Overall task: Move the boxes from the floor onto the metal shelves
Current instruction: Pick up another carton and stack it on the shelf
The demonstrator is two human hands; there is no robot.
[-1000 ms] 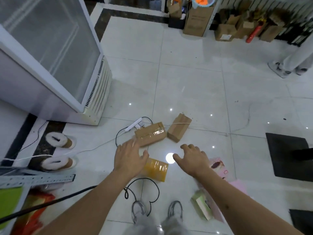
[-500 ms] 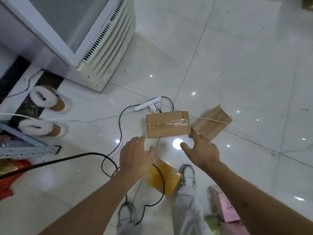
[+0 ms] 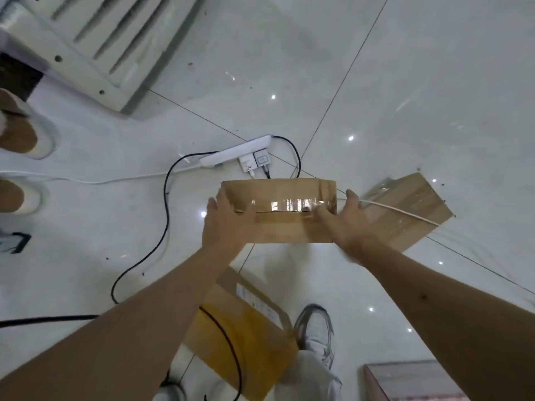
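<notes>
A brown cardboard box (image 3: 283, 227) sealed with clear tape lies on the white tile floor in the middle of the view. My left hand (image 3: 228, 224) grips its left end, thumb on top. My right hand (image 3: 344, 224) grips its right end in the same way. A second brown box (image 3: 405, 209) lies just right of it, with a white cable across it. A third box (image 3: 252, 342) wrapped in yellow tape lies nearer me, partly under my left forearm. The metal shelves are out of view.
A white power strip (image 3: 237, 151) with plugs and black cables lies just beyond the held box. The vented base of a fridge (image 3: 101, 53) stands far left, two fur slippers (image 3: 17, 134) left. My shoe (image 3: 315, 328) and a pink box (image 3: 411, 380) are near me.
I have bent much closer to the floor. Both hands reached forward from above the yellow-taped box and took hold of the two ends of the taped brown box.
</notes>
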